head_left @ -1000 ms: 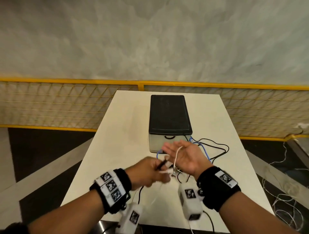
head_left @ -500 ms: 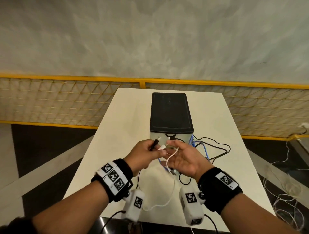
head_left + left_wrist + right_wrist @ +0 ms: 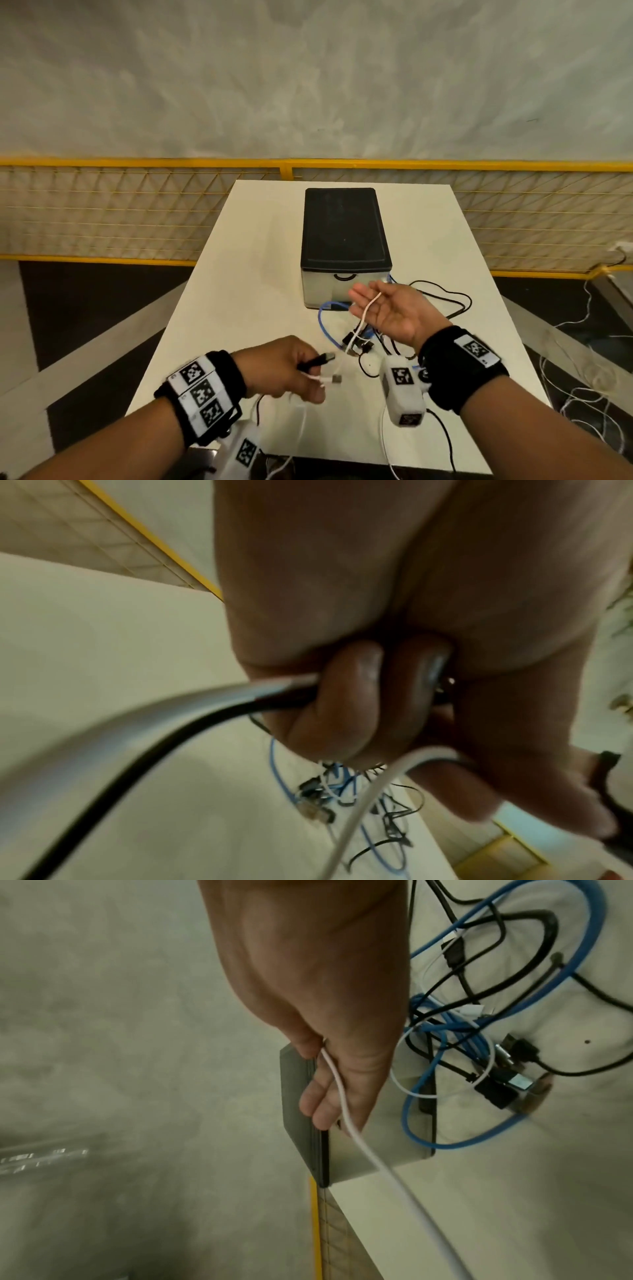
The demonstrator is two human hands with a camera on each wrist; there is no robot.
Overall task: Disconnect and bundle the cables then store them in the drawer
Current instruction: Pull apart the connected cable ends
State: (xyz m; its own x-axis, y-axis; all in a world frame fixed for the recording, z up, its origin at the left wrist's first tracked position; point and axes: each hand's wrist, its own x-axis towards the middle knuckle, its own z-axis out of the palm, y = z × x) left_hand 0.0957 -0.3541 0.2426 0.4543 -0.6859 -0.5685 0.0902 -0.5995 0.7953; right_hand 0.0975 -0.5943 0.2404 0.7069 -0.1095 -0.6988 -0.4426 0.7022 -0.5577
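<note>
My left hand (image 3: 310,375) hovers over the near part of the white table (image 3: 246,274). It grips a black cable (image 3: 317,359) and a white cable (image 3: 329,379), both plugs sticking out to the right; its curled fingers (image 3: 352,696) wrap both leads. My right hand (image 3: 380,305) is palm up in front of the drawer unit (image 3: 344,229), fingers straight. The white cable (image 3: 342,1104) comes out beside the thumb and lies across the palm. A tangle of blue and black cables (image 3: 358,339) lies below that hand. The drawer front (image 3: 325,291) is closed.
A black cable loop (image 3: 445,296) spreads right of the drawer unit. A yellow mesh fence (image 3: 137,212) runs behind the table. More white cable (image 3: 582,383) lies on the floor to the right. The table's left half is bare.
My left hand has pulled back toward the near edge with both plugs, away from the right hand. The right hand has flattened out in front of the drawer.
</note>
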